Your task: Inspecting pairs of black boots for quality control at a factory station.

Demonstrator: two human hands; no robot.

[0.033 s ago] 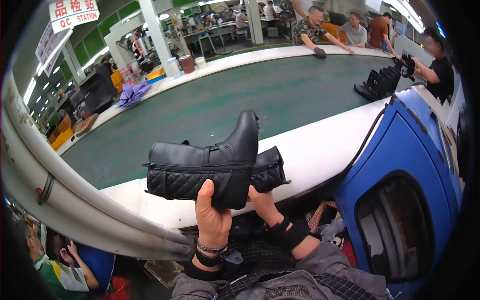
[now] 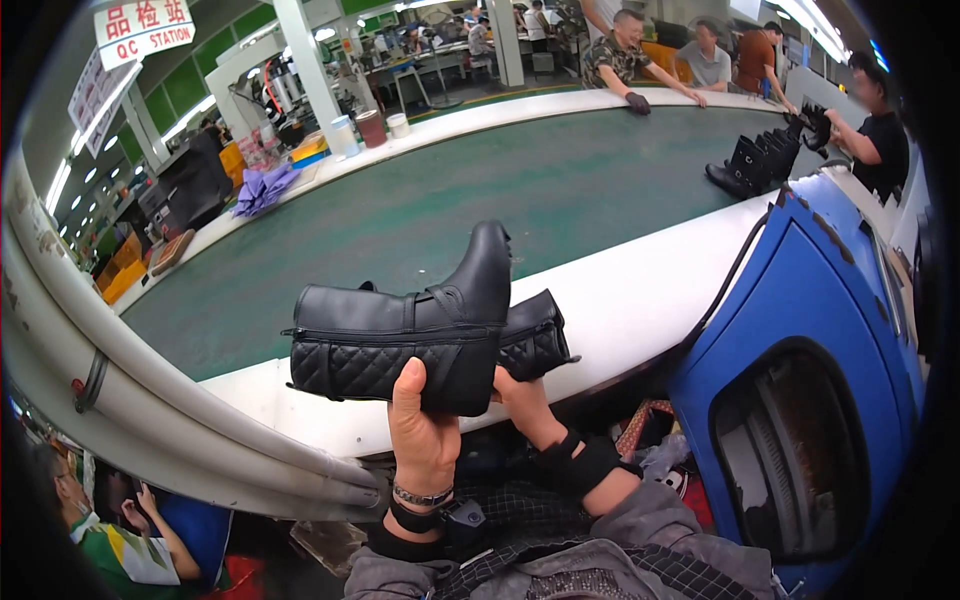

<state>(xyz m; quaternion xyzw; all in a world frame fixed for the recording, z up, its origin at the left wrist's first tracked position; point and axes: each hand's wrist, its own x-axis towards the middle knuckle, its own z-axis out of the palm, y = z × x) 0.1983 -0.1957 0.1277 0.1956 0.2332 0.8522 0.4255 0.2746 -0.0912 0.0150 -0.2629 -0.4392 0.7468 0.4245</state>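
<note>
A black boot (image 2: 405,320) lies sideways in the air over the near edge of the line, its toe pointing up and its shaft to the left. It has a quilted panel, a long zipper and a strap. My left hand (image 2: 425,435) is closed around its lower side, thumb pressed on the quilting and the other fingers hidden behind. Behind and to the right of it shows a second black boot (image 2: 535,340), partly covered by the first. My right hand (image 2: 522,402) grips this second boot from below; most of its fingers are out of sight.
A green conveyor belt (image 2: 400,230) with white borders (image 2: 640,285) runs across. Several black boots (image 2: 755,165) stand at far right near a person (image 2: 880,135). A blue machine (image 2: 760,290) is close on my right; thick pale pipes (image 2: 200,430) are on my left. Purple cloth (image 2: 263,190) lies at the far edge.
Both boots and my hands have shifted very slightly to the left. My grip on them looks the same.
</note>
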